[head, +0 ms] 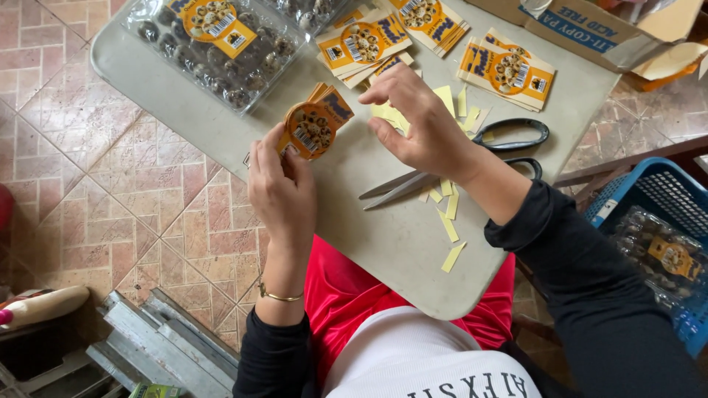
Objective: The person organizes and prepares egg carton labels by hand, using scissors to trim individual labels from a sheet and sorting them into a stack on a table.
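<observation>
My left hand (282, 186) grips a small stack of yellow-orange label cards (313, 124) showing a round picture of speckled eggs, held just above the grey table (383, 243). My right hand (417, 121) hovers to the right of that stack, fingers curled, resting over pale yellow paper strips (389, 112); whether it pinches one I cannot tell. Scissors (472, 158) with black handles lie open on the table just under and right of my right wrist.
Clear plastic trays of small speckled eggs (214, 51) sit at the table's far left. More label stacks (507, 70) lie at the back, with another label stack (363, 43) nearby. A cardboard box (582, 26) stands behind. A blue basket (656, 221) holding egg packs stands at right. Loose yellow offcuts (450, 225) lie scattered.
</observation>
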